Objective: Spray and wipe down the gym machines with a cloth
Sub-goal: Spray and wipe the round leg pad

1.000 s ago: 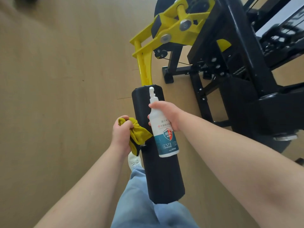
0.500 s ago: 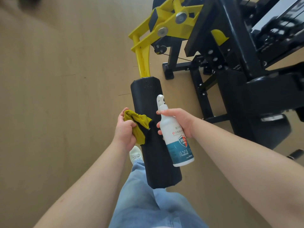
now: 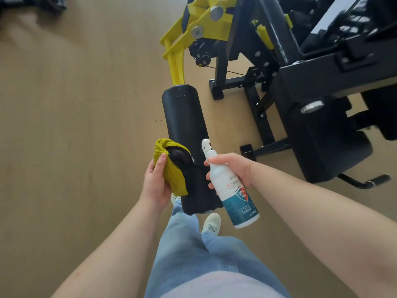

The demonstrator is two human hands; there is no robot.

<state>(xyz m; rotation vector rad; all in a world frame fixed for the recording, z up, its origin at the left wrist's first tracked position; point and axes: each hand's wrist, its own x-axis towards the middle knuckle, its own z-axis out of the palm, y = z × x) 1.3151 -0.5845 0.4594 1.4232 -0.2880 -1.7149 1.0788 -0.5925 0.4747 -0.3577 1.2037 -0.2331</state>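
Note:
A black padded roller (image 3: 184,123) hangs from a yellow lever arm (image 3: 178,67) of the gym machine. My left hand (image 3: 155,181) holds a mustard-yellow cloth (image 3: 171,171) bunched against the roller's left side, near its lower end. My right hand (image 3: 232,168) grips a white spray bottle (image 3: 234,196) with a teal label just right of the roller, its nozzle pointing up and left beside the pad.
The machine's black frame (image 3: 264,123) and a padded seat block (image 3: 326,145) stand to the right. Its floor feet (image 3: 217,91) jut out on the wooden floor. My jeans-clad legs and a white shoe (image 3: 211,224) are below the roller. Bare floor lies on the left.
The cloth hand turned palm-up and opened the cloth against the roller's side. The spray bottle dropped lower and to the right. The view shifted back, showing more of the roller.

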